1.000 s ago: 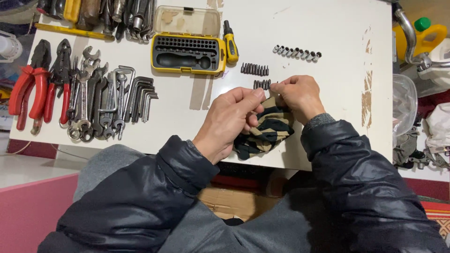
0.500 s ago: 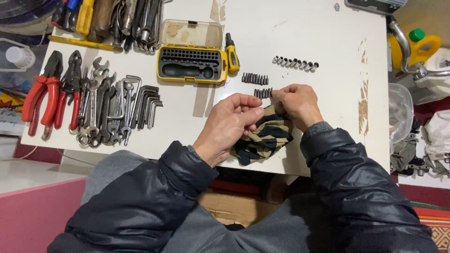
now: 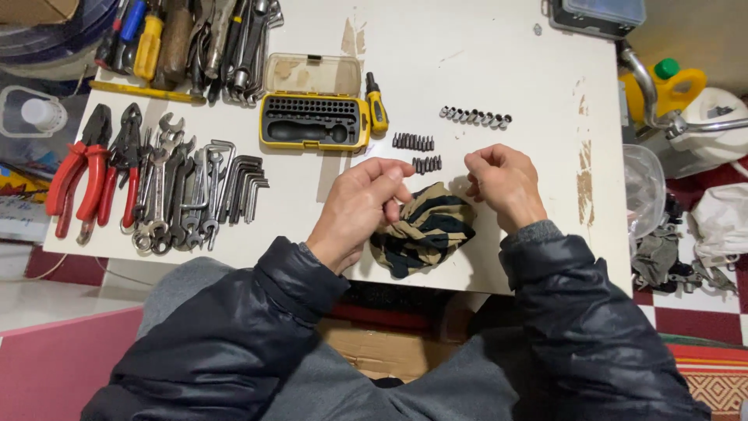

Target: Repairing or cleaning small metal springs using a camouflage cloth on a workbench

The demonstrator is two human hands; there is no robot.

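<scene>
White worktable (image 3: pixel 499 70), paint chipped, over checkered floor (image 3: pixel 693 320). Left hand (image 3: pixel 360 204) pinched above striped cloth (image 3: pixel 425 230); right hand (image 3: pixel 505 185) clenched beside it. Contents of both fists concealed.

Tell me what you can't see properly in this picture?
- Head view: whether the right hand pinches anything; its curled fingers hide it.
- Left hand covers part of the striped cloth.
- Small bits are too tiny to tell apart.
- Tool pile is cut off by the top edge.
</scene>
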